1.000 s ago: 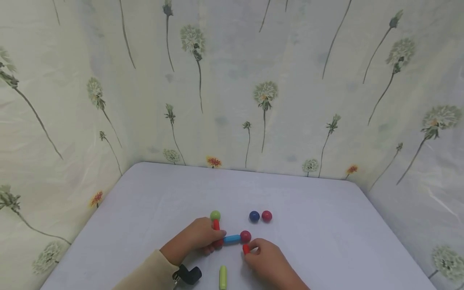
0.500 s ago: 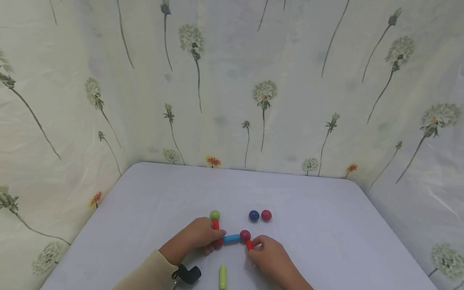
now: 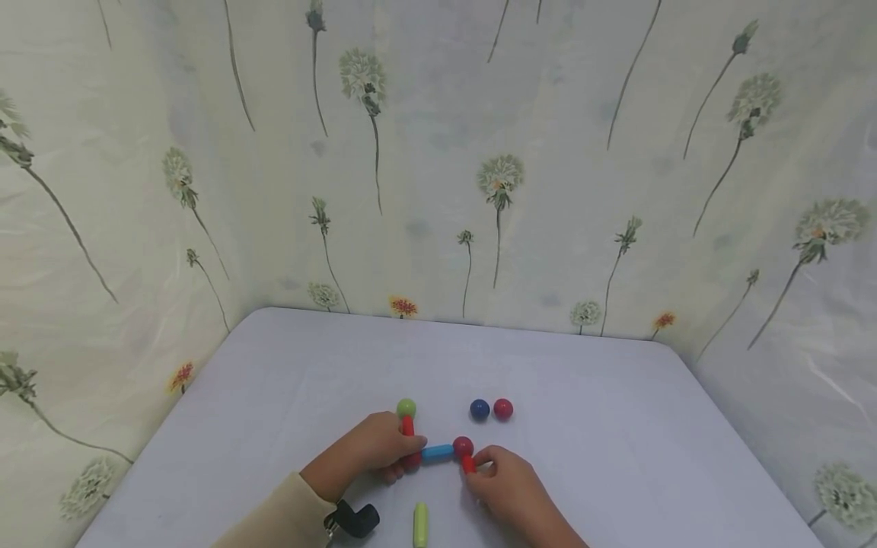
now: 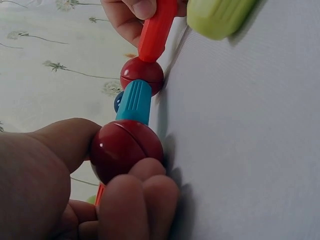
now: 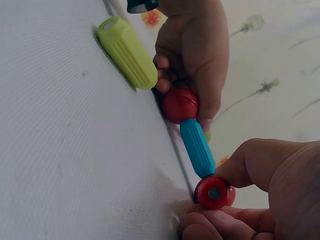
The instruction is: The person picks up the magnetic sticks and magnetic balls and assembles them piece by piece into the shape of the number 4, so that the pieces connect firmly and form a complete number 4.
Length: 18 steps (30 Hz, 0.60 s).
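My left hand [image 3: 377, 443] grips a red ball [image 4: 120, 150], thumb on one side and fingers on the other. A red stick [image 3: 408, 426] runs from beneath that hand to a green ball [image 3: 406, 408]. On the other side, a blue stick [image 3: 437, 453] joins the gripped ball to a second red ball [image 3: 463, 446]. Between thumb and fingers, my right hand [image 3: 505, 481] pinches another red stick [image 4: 157, 32], its far end right at the second ball. The right wrist view looks at this stick end-on, with a grey round spot [image 5: 214, 193] in its tip.
A loose yellow-green stick [image 3: 421, 525] lies on the white table [image 3: 582, 403], nearer than both hands. Beyond the joined pieces sit a dark blue ball [image 3: 479, 409] and a separate red ball [image 3: 503, 409]. A flower-printed cloth [image 3: 425, 152] hangs behind the table.
My right hand has brought its red stick up and slightly right, from just below the second red ball to meet it. The left hand keeps its place.
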### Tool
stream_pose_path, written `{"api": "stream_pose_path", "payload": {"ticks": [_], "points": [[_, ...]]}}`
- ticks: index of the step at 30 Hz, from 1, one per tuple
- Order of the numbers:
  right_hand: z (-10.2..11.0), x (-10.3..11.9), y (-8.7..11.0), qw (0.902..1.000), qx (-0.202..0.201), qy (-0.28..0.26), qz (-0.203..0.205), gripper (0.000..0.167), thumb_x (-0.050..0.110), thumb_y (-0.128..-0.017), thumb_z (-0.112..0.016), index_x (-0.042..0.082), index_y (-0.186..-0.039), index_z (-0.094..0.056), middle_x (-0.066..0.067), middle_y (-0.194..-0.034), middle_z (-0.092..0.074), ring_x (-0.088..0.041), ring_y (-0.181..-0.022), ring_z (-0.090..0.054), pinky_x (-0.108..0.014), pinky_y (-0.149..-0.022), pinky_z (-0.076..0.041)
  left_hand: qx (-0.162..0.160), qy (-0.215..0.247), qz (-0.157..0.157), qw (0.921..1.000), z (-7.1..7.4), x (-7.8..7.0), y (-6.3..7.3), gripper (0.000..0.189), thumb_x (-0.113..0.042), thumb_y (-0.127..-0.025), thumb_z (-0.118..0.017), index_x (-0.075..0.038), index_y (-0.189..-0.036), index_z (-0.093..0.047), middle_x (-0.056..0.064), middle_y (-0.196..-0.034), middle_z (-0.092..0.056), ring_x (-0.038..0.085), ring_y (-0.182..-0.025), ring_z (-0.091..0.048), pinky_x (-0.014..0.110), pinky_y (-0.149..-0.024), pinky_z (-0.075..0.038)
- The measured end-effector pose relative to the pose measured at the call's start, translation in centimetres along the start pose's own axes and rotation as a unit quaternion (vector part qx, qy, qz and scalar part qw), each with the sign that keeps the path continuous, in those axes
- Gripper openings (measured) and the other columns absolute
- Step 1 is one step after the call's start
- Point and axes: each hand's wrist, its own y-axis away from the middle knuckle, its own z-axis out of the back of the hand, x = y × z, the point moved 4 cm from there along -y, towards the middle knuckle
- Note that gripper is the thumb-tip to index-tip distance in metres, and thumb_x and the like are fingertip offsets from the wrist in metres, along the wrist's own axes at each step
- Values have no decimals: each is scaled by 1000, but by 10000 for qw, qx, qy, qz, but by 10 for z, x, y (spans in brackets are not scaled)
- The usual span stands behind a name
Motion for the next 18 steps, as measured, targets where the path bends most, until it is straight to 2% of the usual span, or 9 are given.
{"api": "stream_pose_path", "payload": {"ticks": [12, 18], "points": [[-5, -1, -3, 9999, 35, 62, 72, 37, 32, -91, -79, 12, -119, -66, -5, -78, -62, -20, -70, -59, -30, -64, -50, 103, 20, -71, 9999, 1, -1, 3, 40, -45, -93, -76, -7, -83, -65, 7, -64, -69, 17, -51, -66, 23, -53, -51], [1, 2, 1, 9992, -251, 318, 25, 42, 44, -92, -77, 13, -118, -65, -3, -81, -62, -20, -72, -57, -31, -64, -52, 121, 17, -85, 9999, 2, 0, 1, 41, -46, -93, -76, -8, -82, -66, 7, -63, -69, 16, -51, -65, 23, -53, -51]]}}
